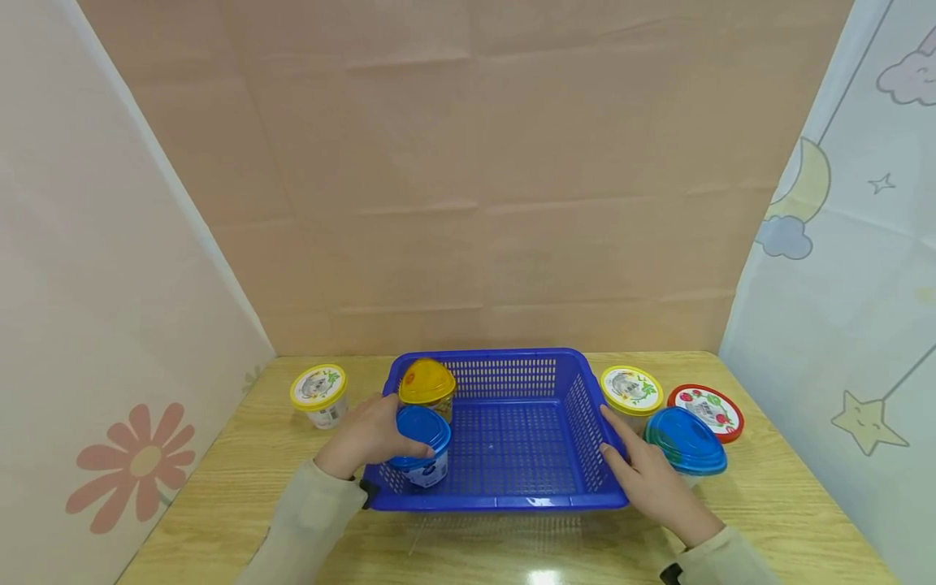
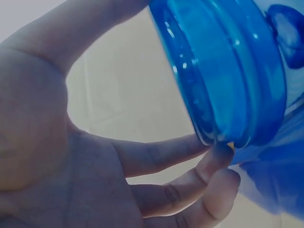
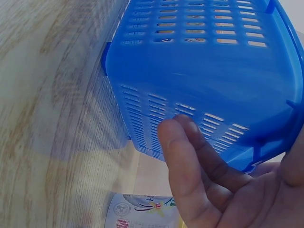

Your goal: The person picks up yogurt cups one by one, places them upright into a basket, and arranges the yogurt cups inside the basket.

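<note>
A blue plastic basket (image 1: 497, 503) with slotted walls stands on the wooden table. At its left end, my left hand (image 1: 371, 437) grips a tub with a blue lid (image 1: 422, 427). The left wrist view shows thumb and fingertips at the edge of this blue lid (image 2: 213, 71). Behind that tub, inside the basket, is a tub with a yellow domed lid (image 1: 427, 383). My right hand (image 1: 653, 483) holds the basket's right rim. In the right wrist view, its fingers (image 3: 178, 156) curl beside the basket's outer wall (image 3: 190, 71).
Left of the basket stands a yellow-lidded tub (image 1: 319, 387). On the right are another yellow-lidded tub (image 1: 632, 390), a blue-lidded tub (image 1: 686, 440) and a red-rimmed lid (image 1: 708, 410), whose underside is hidden. A brown backdrop (image 1: 468, 203) rises behind the table (image 1: 241, 496).
</note>
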